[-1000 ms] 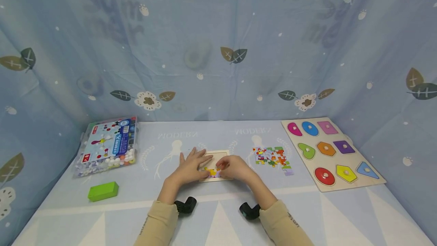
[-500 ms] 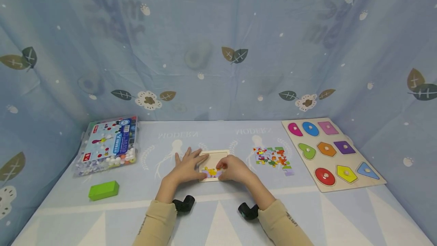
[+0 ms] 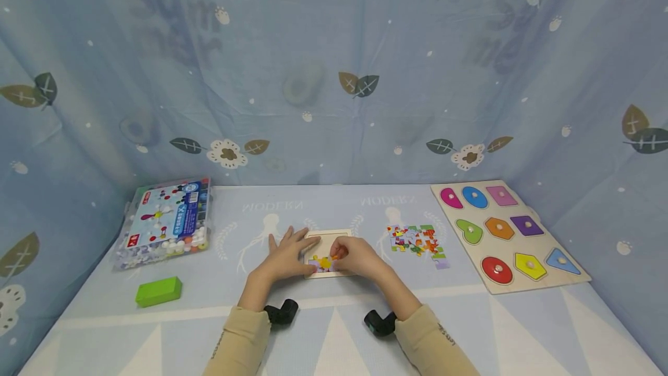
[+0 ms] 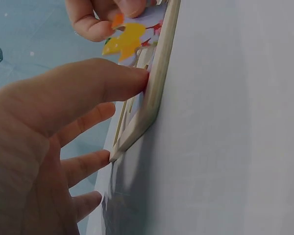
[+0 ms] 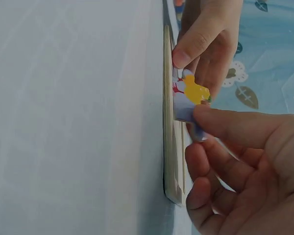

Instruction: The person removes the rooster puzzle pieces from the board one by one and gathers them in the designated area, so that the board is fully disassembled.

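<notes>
In the head view, a small wooden puzzle tray (image 3: 327, 239) lies between my hands. My left hand (image 3: 286, 257) spreads over its left side; in the left wrist view the thumb (image 4: 130, 81) presses near the tray's long edge and other fingers touch its side. My right hand (image 3: 357, 257) pinches a jigsaw piece with yellow and lilac print (image 5: 186, 100) between thumb and fingers. That piece stands tilted above the tray's near edge in both wrist views. Whether it is joined to another piece under the left thumb cannot be told.
Several joined jigsaw pieces (image 3: 416, 239) lie right of the tray. Farther right is a wooden shape board (image 3: 487, 246) with knobbed shapes. At left are a clear box of colored beads (image 3: 164, 222) and a green block (image 3: 159, 292). A patterned curtain (image 3: 334, 74) rises behind the table.
My left hand has drawn back slightly to the left, baring more of the tray. The yellow print has changed its look as the piece tilts up in my right hand.
</notes>
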The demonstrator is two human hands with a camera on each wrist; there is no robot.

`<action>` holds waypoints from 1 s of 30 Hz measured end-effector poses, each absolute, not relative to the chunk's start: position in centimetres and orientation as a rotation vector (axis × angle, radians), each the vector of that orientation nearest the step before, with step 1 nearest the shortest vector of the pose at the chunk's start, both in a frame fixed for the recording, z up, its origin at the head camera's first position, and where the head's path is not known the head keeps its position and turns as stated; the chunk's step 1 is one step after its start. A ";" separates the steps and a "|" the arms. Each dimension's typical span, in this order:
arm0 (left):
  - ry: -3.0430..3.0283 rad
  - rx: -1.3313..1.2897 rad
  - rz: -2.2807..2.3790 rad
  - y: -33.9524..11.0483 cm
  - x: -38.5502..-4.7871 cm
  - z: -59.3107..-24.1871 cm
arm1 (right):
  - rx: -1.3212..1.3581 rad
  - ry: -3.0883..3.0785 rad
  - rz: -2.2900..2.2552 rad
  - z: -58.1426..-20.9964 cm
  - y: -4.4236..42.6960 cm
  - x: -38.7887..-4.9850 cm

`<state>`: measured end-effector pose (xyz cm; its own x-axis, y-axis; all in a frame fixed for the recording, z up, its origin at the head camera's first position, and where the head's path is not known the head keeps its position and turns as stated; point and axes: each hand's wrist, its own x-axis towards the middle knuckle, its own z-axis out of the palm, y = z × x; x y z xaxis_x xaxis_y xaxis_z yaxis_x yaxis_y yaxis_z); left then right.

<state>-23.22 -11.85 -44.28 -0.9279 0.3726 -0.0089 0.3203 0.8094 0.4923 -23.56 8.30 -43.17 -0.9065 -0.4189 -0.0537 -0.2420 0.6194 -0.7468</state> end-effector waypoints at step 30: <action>2.893 0.582 0.747 -12.0 -23.3 -44.5 | -0.149 2.507 -1.615 -41.5 19.2 -23.8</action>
<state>-23.31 -12.01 -44.49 -0.9223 0.3864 0.0013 0.3388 0.8070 0.4837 -23.78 19.23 -41.47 -0.9829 -0.1674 -0.0765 0.0005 0.4134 -0.9106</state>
